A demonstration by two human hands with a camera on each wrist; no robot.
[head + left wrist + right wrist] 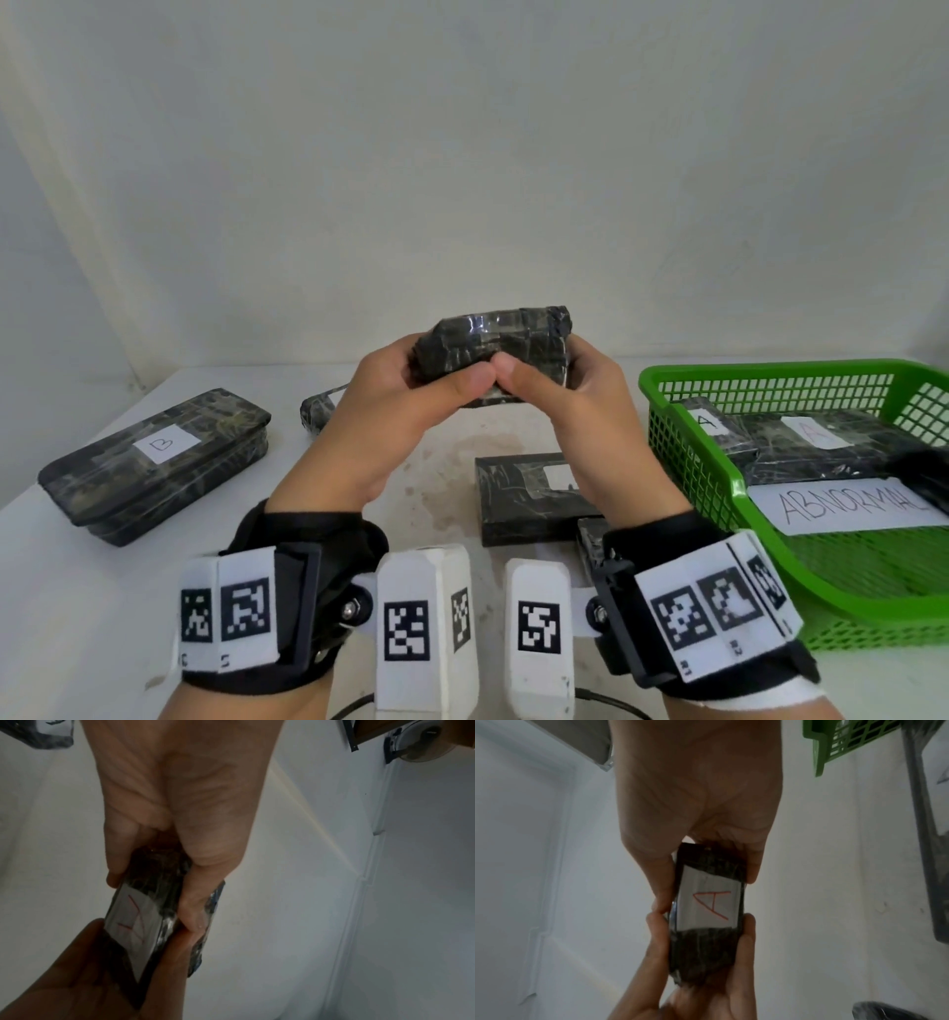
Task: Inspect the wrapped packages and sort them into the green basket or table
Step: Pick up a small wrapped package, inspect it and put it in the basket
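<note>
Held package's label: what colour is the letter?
Red "A" on the white label of the held package; clearest in the right wrist view.

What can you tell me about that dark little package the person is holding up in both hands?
The held package is a small dark block wrapped in glossy, crinkled clear film over mottled black. It is lifted above the table, gripped at one end by the left hand and at the other by the right hand, thumbs meeting on its near side. Its far face, seen from the right wrist, carries a white label with a red letter A.
</note>
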